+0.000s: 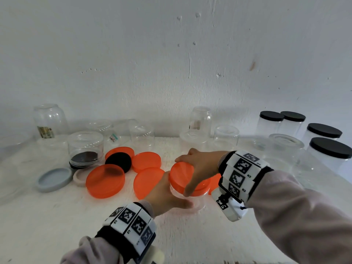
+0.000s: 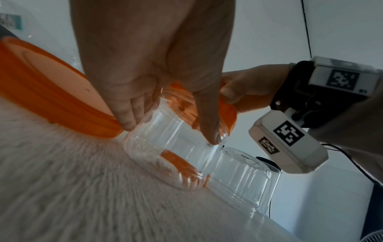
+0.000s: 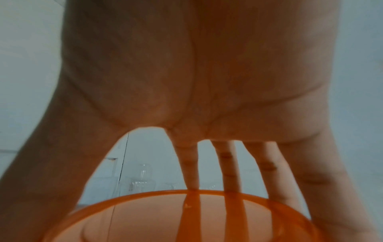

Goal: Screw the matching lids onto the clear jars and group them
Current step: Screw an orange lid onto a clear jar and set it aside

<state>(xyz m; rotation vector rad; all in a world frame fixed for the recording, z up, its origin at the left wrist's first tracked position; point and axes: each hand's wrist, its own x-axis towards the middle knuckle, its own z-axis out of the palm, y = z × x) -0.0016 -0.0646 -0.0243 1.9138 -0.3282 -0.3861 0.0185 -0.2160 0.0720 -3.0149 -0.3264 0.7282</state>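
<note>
Screwing an orange lid (image 1: 181,174) onto a clear jar (image 1: 190,199), near the front middle of the worktop (image 1: 190,241); probably mid-turn, seating not judgeable. Left hand (image 1: 165,195) curled round the jar wall, bracing it upright. Right hand (image 1: 200,168) spread over the lid, fingers (image 3: 230,172) and thumb clamped on its rim. Next, likely: twisting until snug, then carrying it toward the black-lidded jars (image 1: 323,141) at the right back corner, or starting a separate group. Jar short, see-through, ribbed; lid translucent, wide, shallow. Spare orange lids (image 1: 105,181) lying left of the jar, more bare jars (image 1: 225,138) along the back edge.
</note>
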